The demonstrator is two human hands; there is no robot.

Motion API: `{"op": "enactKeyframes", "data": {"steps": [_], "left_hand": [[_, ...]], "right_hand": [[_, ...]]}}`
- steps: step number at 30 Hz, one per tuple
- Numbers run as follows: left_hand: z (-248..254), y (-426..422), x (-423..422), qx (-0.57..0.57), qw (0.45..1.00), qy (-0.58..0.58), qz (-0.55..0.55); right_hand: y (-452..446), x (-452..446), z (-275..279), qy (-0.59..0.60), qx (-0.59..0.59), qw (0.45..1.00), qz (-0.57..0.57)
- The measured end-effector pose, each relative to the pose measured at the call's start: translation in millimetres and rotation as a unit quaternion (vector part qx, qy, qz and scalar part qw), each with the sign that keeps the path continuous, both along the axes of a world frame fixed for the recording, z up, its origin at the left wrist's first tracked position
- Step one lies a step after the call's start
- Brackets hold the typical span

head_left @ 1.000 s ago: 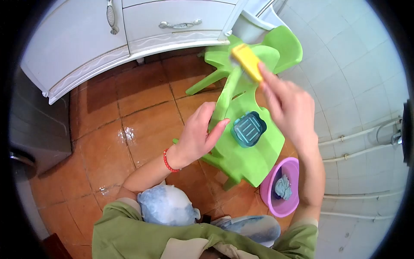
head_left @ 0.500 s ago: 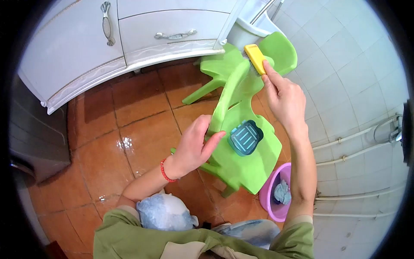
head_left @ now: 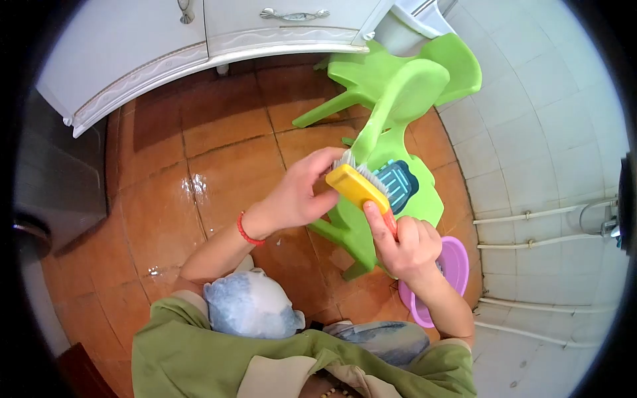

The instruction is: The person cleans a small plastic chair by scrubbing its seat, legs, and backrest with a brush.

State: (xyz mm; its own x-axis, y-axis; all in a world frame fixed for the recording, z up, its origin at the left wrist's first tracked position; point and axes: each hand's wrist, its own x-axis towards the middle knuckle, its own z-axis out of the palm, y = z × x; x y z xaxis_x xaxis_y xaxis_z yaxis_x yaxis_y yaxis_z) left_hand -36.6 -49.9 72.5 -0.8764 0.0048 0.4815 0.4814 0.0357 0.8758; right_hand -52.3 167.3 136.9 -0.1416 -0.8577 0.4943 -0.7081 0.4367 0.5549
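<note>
Holding a yellow, block-shaped brush (head_left: 358,186) with pale bristles and a reddish handle, the right hand (head_left: 408,249) has its grip wrapped around that handle, thumb along the yellow back. Half a second earlier the brush was at the far upper end of the backrest of a bright green moulded plastic chair (head_left: 424,212); it is now beside the left hand (head_left: 302,192), its bristles overlapping the backrest's near end in view, contact uncertain. The left grip is spread, thumb apart from fingers; whether it clasps the chair cannot be told behind the brush. On the seat lies a teal, round-cornered container (head_left: 401,188) with parallel ribs, now partly screened by the bristles; its contents cannot be made out. A round pink plastic basin (head_left: 456,268) stands on the floor of glossy terracotta tiles (head_left: 159,219); the right hand and forearm now cover much of it, and the pale blue cloth seen inside earlier is almost wholly hidden. Beyond are a second green plastic chair (head_left: 458,69) and, behind it, a smooth white bucket (head_left: 401,30), beside a white cabinet (head_left: 133,60) with relief-patterned trim.
</note>
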Motion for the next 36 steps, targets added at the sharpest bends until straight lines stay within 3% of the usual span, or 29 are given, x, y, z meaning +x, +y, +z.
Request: {"op": "enactKeyframes", "data": {"steps": [3,5,8,12,17,24,29,34,36], "left_hand": [[-26,-10,-7,0.147,0.983,-0.043,-0.103],[-17,-13,-7,0.225,0.956,-0.046,-0.181],[-2,-14,1,0.256,0.949,-0.123,-0.134],[-13,-18,-9,0.237,0.951,-0.112,-0.165],[-4,-16,-6,0.237,0.956,-0.113,-0.13],[-21,-24,-18,0.265,0.939,-0.127,-0.179],[-16,-18,-14,0.309,0.924,-0.167,-0.15],[-25,-27,-20,0.294,0.916,-0.167,-0.215],[-22,-22,-20,0.306,0.923,-0.157,-0.172]], "right_hand": [[-14,-8,12,0.026,-0.023,0.999,0.001],[-23,-14,21,0.038,-0.059,0.998,0.001],[-12,-4,-10,-0.009,-0.017,1.0,-0.003],[1,8,-47,-0.072,0.043,0.996,-0.024],[-18,-11,-12,-0.011,-0.071,0.997,-0.017],[5,3,-61,-0.07,0.01,0.997,-0.027],[-22,-9,-22,-0.033,-0.083,0.996,-0.005],[-3,2,-63,-0.085,-0.012,0.996,-0.017],[0,-1,-61,-0.083,0.003,0.996,-0.018]]}}
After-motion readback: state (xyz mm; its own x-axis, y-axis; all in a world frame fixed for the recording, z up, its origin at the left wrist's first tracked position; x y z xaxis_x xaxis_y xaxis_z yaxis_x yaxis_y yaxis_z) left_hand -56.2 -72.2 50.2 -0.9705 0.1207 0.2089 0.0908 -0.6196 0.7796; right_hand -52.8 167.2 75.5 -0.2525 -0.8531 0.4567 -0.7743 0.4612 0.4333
